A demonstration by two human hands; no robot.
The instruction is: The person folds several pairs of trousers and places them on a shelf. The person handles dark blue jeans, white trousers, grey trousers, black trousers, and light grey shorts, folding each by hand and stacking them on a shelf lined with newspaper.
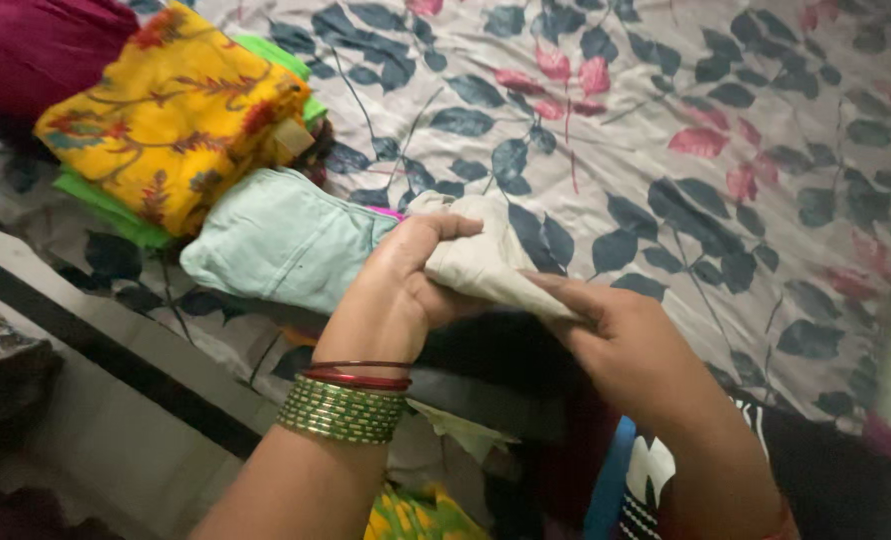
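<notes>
Both hands hold a small cream-coloured cloth [481, 255] above the bed. My left hand [398, 290], with red and green-gold bangles [346, 400] on the wrist, pinches the cloth's upper left part between thumb and fingers. My right hand [621, 335] grips the cloth's lower right edge from below. The cloth is bunched and partly folded between the two hands. Under my arms lie dark and patterned clothes, partly hidden.
A bedsheet [686, 120] with dark blue leaves and pink flowers covers the bed. At the left lie a folded pale mint garment [281, 240], a yellow floral cloth [181, 110] on a green one [106, 210], and a maroon fabric [36, 45].
</notes>
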